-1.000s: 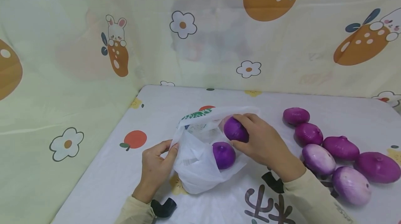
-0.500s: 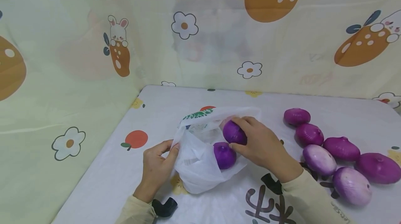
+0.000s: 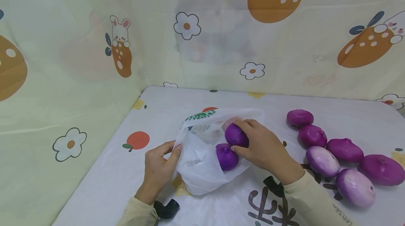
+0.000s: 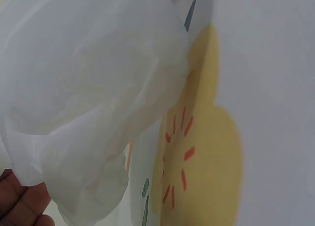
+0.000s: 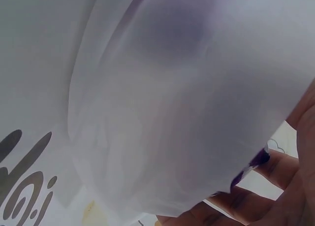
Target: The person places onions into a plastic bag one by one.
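Head view is showing my left hand (image 3: pixel 160 166) pinching the left edge of the white bag (image 3: pixel 202 178) between thumb and fingers, holding its mouth apart. My right hand (image 3: pixel 265 147) is gripping a purple onion (image 3: pixel 235 135), fingers curving over the top and thumb lying below, right at the bag's mouth. A second onion (image 3: pixel 226 159) is sitting in the front of the opening, just below the first (whether they are touching, I cannot tell). Six loose onions (image 3: pixel 345 149) are lying on the table (image 3: pixel 123 183) to my right. The front rim is sagging around that second onion, so I am judging that a bump from the one I am holding could be rolling it out over the low edge.

Left wrist view is filling mostly with bag film beside a yellow flower print (image 4: pixel 216 167); my fingers are showing only in the corner, so the pinch is hidden there. If it were slipping, the thin plastic could be folding shut.

Right wrist view is catching my fingers behind the bag's edge, a purple sliver showing beside them; their hold is unclear from here. Smooth skin could be letting the onion slide.
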Tool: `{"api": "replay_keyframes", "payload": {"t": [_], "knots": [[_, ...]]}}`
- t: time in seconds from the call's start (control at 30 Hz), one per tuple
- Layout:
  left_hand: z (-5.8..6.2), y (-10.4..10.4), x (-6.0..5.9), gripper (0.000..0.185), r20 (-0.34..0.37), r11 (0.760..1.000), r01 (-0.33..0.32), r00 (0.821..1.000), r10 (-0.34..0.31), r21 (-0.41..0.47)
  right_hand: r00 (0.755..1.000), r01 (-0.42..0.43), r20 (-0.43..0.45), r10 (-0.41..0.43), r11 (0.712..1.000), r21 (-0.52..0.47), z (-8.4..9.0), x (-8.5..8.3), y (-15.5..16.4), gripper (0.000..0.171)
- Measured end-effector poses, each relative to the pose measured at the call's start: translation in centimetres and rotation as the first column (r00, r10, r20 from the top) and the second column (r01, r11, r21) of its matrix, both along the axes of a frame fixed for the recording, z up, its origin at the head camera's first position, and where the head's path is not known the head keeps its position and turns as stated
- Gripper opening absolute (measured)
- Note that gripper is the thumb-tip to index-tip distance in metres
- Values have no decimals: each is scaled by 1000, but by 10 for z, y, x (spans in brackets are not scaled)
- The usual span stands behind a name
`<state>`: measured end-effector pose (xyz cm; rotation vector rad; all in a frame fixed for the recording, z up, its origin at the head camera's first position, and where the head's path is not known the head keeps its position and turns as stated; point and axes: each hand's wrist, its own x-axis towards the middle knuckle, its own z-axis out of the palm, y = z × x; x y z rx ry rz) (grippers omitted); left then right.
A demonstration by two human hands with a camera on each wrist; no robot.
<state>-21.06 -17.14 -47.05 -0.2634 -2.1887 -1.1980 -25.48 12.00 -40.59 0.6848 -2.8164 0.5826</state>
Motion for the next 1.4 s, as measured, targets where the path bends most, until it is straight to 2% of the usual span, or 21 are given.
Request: {"api": "replay_keyframes", "payload": {"t": [0.77, 1.4], "knots": [[2, 1, 1, 9, 22, 1000, 7, 1000, -7, 8, 998, 35, 60, -37, 999, 39, -6, -2, 5, 71], [2, 1, 1, 9, 17, 1000, 4, 1000, -4, 12, 993, 38, 108, -46, 997, 73, -17, -6, 10, 71]]}}
